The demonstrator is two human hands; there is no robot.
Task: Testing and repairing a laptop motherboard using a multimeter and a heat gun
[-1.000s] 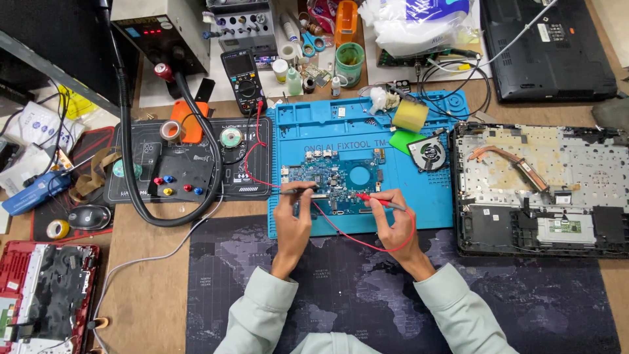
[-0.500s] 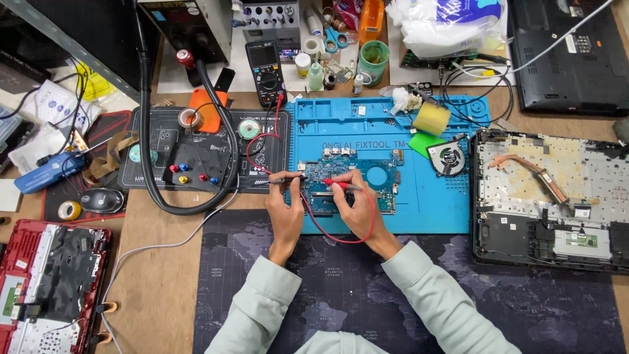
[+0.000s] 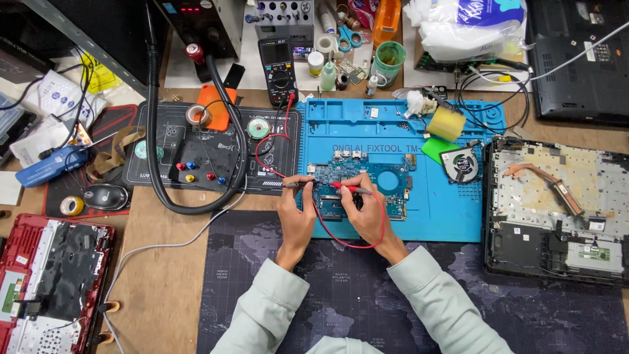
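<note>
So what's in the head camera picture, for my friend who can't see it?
A person's left hand and right hand each press a multimeter probe onto a blue circuit board lying on a blue repair mat. A multimeter, tools and two opened laptops crowd the wooden desk.

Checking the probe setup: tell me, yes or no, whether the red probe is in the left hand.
No: the red probe is pinched in the right hand, while the left hand holds the black probe on the circuit board.
</note>
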